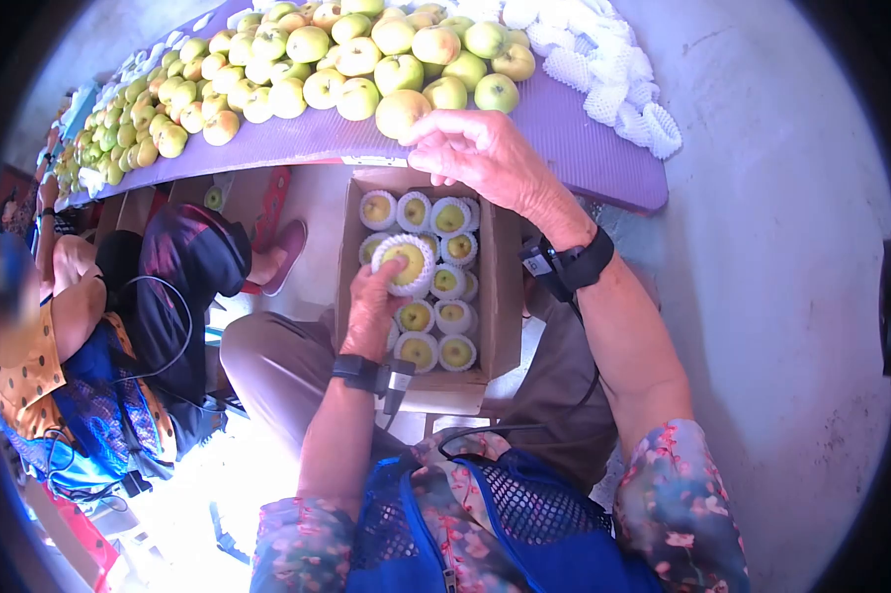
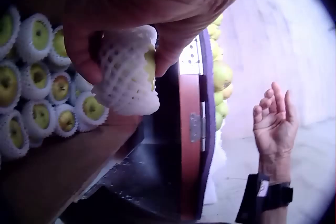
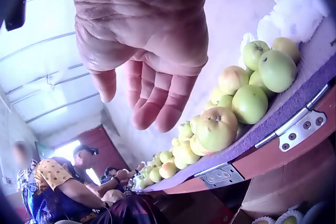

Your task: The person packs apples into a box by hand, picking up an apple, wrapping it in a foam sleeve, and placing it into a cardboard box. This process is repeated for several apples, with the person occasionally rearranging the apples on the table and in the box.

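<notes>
While the left hand [image 1: 369, 308] grips a netted apple [image 1: 407, 265], apparently hiding some boxed apples [image 1: 455, 248], right hand [image 1: 500, 168] relaxed, near piled apples [image 1: 357, 56]

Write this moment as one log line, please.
left hand: holds net-sleeved apple over carton | right hand: empty, near loose apples on purple mat | carton: other sleeved apples inside
</notes>
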A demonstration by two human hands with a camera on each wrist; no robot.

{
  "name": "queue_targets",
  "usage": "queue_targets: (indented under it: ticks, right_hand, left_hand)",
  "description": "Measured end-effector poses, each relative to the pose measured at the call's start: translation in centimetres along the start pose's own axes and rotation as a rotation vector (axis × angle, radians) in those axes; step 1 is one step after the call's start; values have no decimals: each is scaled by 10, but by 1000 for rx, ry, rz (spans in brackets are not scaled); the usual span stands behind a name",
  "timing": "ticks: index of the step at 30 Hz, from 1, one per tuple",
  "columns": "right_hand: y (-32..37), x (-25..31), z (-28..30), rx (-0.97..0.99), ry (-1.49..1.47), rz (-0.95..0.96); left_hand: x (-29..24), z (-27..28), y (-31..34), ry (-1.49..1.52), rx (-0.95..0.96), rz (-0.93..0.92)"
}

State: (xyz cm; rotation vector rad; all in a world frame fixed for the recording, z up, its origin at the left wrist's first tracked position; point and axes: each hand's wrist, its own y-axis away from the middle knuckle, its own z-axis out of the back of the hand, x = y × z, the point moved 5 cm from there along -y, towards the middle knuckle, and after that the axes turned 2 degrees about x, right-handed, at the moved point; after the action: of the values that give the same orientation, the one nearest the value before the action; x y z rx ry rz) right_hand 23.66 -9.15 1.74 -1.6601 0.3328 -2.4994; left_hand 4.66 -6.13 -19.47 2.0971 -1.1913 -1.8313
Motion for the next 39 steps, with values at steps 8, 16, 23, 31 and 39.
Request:
queue_targets:
  ticks: [8,16,23,31,39]
  right_hand:
    - [-4,-13,-5,19,157,14]
    - [8,-13,13,17,154,1]
    - [13,-6,21,32,254,25]
    - [11,-9,18,37,281,19]
    - [10,-13,14,41,378,17]
  left_hand:
    - [67,-9,-20,-173,-90,-28]
    - [88,-32,-70,-356,88,-42]
    - [95,-49,-115,-538,105,-124]
    - [81,-62,-121,-460,424,98]
    - [129,-47,-174,-372,364,128]
